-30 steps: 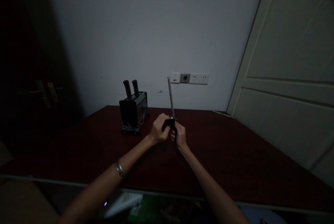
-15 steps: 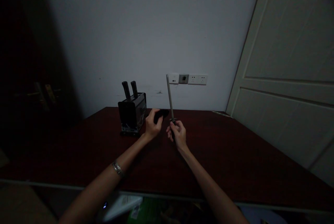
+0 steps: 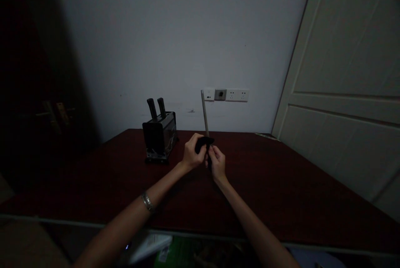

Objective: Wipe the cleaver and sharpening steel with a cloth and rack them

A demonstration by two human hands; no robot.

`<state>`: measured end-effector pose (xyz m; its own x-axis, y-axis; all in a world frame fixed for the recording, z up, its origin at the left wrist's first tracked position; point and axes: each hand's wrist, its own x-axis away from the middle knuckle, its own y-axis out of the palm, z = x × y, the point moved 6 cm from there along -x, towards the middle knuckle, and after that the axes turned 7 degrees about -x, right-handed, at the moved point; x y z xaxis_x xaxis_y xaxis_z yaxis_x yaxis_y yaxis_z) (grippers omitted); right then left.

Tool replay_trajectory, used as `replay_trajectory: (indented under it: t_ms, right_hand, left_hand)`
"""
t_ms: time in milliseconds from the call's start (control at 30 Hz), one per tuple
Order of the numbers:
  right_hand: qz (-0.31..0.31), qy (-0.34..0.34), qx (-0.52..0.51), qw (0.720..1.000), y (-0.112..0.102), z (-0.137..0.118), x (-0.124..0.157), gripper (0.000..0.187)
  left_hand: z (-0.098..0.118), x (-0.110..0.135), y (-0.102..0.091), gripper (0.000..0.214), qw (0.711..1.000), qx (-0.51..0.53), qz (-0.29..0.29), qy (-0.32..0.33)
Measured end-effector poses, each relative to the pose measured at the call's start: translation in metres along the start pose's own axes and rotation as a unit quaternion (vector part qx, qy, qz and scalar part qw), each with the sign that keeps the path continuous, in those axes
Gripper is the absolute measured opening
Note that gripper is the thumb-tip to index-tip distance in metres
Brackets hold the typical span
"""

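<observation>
My left hand (image 3: 193, 153) is closed around a black cloth (image 3: 203, 144), which lies against the base of a thin rod. That rod looks like a honing steel (image 3: 205, 113), held upright and leaning slightly left. Its dark handle is gripped by my right hand (image 3: 217, 161), with the fingers wrapped round it. The cloth hides the joint between rod and handle. Left of my hands stands a black and shiny metal knife block (image 3: 159, 136), with two black knife handles (image 3: 156, 108) rising from its top.
The dark red table (image 3: 268, 184) carries everything. A pale wall with a row of sockets (image 3: 231, 94) rises behind it. A white door (image 3: 346, 93) borders the right side, and a dark door with a handle (image 3: 53, 113) is at left. Below the front edge, a green package (image 3: 178, 253) shows.
My left hand has moved right with the black cloth, bringing it from beside the honing steel onto its base. My right hand keeps its hold, almost unmoved.
</observation>
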<state>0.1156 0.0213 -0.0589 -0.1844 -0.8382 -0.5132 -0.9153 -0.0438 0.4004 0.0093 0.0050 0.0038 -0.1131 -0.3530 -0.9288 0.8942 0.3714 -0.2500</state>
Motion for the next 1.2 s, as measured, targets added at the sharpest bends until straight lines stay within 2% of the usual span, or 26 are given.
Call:
replay_trajectory:
  t_ms: [200,367,533,567,667,767,867,1033,1100,1200]
  right_hand:
    - [-0.018,0.015,-0.064,0.998,0.002,-0.001,0.000,0.033]
    - [-0.029,0.038,-0.111,0.993,0.001,0.004,-0.001,0.028]
    - [-0.040,0.036,-0.112,0.992,0.001,-0.001,-0.001,0.028]
    - [-0.039,0.036,-0.109,0.993,0.001,-0.001,-0.001,0.029]
    - [-0.046,0.038,-0.094,0.994,0.003,0.000,0.000,0.030]
    - [-0.053,0.040,-0.052,0.996,0.006,0.002,0.002,0.026]
    - [-0.039,0.043,-0.008,0.998,0.005,0.004,0.002,0.024]
    - [-0.007,0.047,-0.013,0.999,0.001,0.008,0.000,0.029]
    - [-0.004,0.046,-0.019,0.999,-0.001,0.008,-0.002,0.029]
    - [-0.009,0.045,-0.022,0.999,-0.001,0.009,-0.004,0.027]
  left_hand:
    - [-0.009,0.000,0.007,0.011,0.996,0.047,0.010,-0.076]
    - [-0.025,0.003,0.012,0.006,0.982,0.118,0.032,-0.145]
    - [-0.050,0.017,0.029,0.006,0.974,0.119,-0.035,-0.188]
    - [-0.057,0.020,0.030,0.006,0.971,0.117,-0.034,-0.205]
    - [-0.072,0.021,0.022,0.008,0.964,0.102,0.034,-0.243]
    - [-0.064,0.012,0.008,0.009,0.968,0.086,0.095,-0.216]
    - [-0.041,0.002,-0.004,0.009,0.980,0.065,0.112,-0.152]
    - [-0.009,-0.002,-0.002,0.012,0.996,0.004,0.031,-0.078]
    - [-0.007,-0.001,0.000,0.013,0.997,-0.008,0.013,-0.082]
    - [-0.009,-0.001,0.001,0.013,0.995,-0.012,0.016,-0.097]
